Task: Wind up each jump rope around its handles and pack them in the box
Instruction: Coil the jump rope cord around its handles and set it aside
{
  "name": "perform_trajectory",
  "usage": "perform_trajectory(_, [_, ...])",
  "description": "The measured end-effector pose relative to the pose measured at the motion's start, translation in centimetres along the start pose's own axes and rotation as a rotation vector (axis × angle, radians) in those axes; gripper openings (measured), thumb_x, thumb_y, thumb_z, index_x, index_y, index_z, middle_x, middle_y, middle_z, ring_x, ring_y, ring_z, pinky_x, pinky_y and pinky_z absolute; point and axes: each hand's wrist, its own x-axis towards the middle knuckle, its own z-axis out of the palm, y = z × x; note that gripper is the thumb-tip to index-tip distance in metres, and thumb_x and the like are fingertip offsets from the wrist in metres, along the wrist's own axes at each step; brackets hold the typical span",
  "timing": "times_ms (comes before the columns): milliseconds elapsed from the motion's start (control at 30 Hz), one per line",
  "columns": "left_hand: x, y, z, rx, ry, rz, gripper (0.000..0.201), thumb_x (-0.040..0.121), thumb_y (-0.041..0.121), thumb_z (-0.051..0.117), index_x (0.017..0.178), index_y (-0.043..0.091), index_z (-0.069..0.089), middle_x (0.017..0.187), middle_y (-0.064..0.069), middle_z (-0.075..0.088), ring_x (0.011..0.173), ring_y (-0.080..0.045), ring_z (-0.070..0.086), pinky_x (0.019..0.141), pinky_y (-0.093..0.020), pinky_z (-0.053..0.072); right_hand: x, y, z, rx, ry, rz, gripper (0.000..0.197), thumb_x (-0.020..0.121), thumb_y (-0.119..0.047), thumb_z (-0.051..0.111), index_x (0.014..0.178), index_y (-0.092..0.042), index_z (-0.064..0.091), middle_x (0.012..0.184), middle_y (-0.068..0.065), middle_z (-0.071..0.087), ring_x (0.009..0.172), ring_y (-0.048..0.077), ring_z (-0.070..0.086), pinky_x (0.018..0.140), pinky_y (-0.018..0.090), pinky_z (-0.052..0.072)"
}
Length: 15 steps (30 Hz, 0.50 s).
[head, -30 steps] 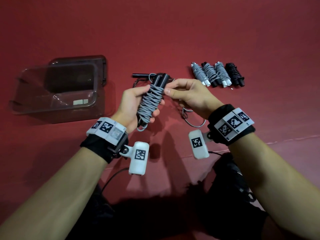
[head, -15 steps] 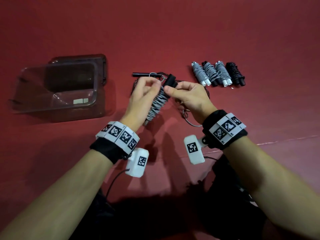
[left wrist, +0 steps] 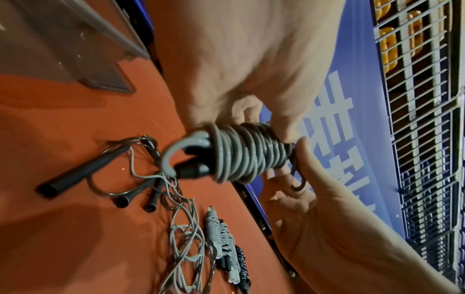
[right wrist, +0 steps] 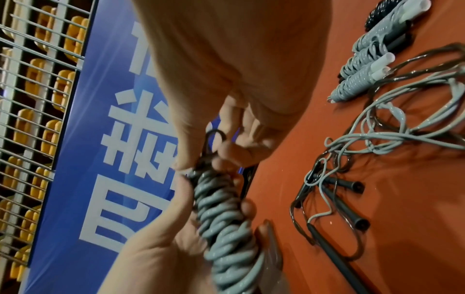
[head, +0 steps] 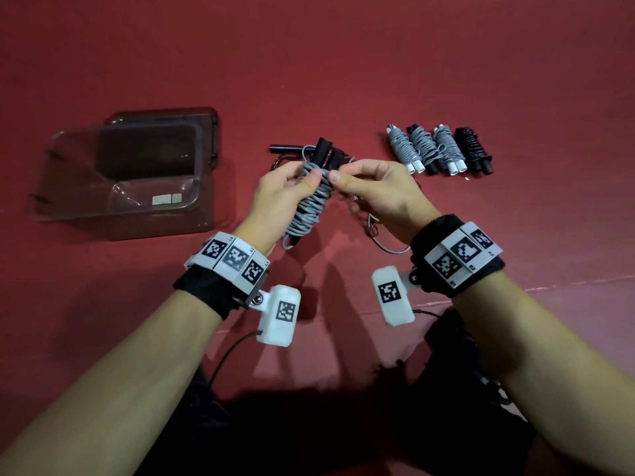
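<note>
A grey jump rope (head: 311, 204) is wound in tight coils round its black handles (head: 323, 153). My left hand (head: 285, 194) grips this bundle (left wrist: 247, 153) round its middle, tilted, above the red mat. My right hand (head: 374, 190) pinches the end of the cord (right wrist: 214, 137) at the top of the coils (right wrist: 221, 214), thumb against my left thumb. Several wound ropes (head: 438, 151) lie in a row at the right. The clear plastic box (head: 113, 176) stands open at the left.
Loose unwound ropes (right wrist: 392, 123) with black handles (left wrist: 80, 171) lie tangled on the red mat (head: 343, 63) behind my hands. The box lid (head: 206, 132) lies behind the box. A blue banner (right wrist: 105, 139) and a wire cage (left wrist: 422, 119) stand beyond the mat's edge.
The bundle has tilted more upright and my left hand has turned over it. My right hand has moved from the handle tops to pinching the cord at the top of the coils.
</note>
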Motion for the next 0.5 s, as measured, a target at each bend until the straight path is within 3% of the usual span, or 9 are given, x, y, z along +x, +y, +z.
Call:
perform_trajectory(100, [0.1, 0.4, 0.1, -0.113, 0.014, -0.09, 0.024, 0.096, 0.028, 0.061, 0.104, 0.007, 0.069, 0.081, -0.016, 0.067, 0.062, -0.027, 0.064, 0.062, -0.038, 0.053, 0.0, -0.1, -0.4, -0.02, -0.068, -0.029, 0.013, 0.092, -0.006, 0.07, 0.104, -0.002, 0.072, 0.065, -0.005, 0.067, 0.05, 0.002, 0.056, 0.045, 0.015, 0.041])
perform_trajectory(133, [0.0, 0.7, 0.2, -0.151, 0.013, -0.118, 0.024, 0.101, 0.025, 0.056, 0.105, 0.004, 0.067, 0.076, -0.015, 0.064, 0.056, -0.027, 0.061, 0.056, -0.036, 0.05, 0.0, -0.1, -0.4, -0.033, -0.089, -0.042, 0.015, 0.093, -0.005, 0.069, 0.108, -0.002, 0.072, 0.066, -0.007, 0.068, 0.051, 0.001, 0.056, 0.045, 0.014, 0.041])
perform_trajectory(267, [-0.5, 1.4, 0.4, -0.282, -0.047, -0.235, 0.033, 0.106, 0.026, 0.045, 0.116, 0.0, 0.063, 0.077, -0.014, 0.061, 0.053, -0.025, 0.057, 0.05, -0.032, 0.048, 0.2, 0.2, -0.7, -0.094, -0.069, -0.095, 0.014, 0.092, -0.01, 0.072, 0.105, -0.006, 0.075, 0.071, -0.008, 0.07, 0.055, -0.001, 0.055, 0.051, 0.015, 0.042])
perform_trajectory(367, [-0.8, 1.9, 0.3, -0.327, -0.106, -0.373, 0.04, 0.102, 0.034, 0.041, 0.112, 0.002, 0.063, 0.076, -0.012, 0.062, 0.052, -0.023, 0.055, 0.049, -0.03, 0.046, 0.4, 0.5, -0.8, -0.12, -0.073, -0.098, 0.008, 0.089, -0.015, 0.075, 0.096, -0.013, 0.078, 0.083, -0.004, 0.074, 0.071, 0.004, 0.06, 0.065, 0.019, 0.048])
perform_trajectory(500, [-1.2, 1.5, 1.1, -0.298, -0.061, -0.323, 0.041, 0.091, 0.045, 0.056, 0.108, 0.007, 0.058, 0.074, -0.008, 0.055, 0.051, -0.023, 0.056, 0.05, -0.033, 0.051, 0.4, 0.8, -0.6, -0.115, -0.064, -0.062, 0.004, 0.092, -0.015, 0.073, 0.094, -0.015, 0.077, 0.081, -0.004, 0.073, 0.062, 0.0, 0.057, 0.059, 0.017, 0.047])
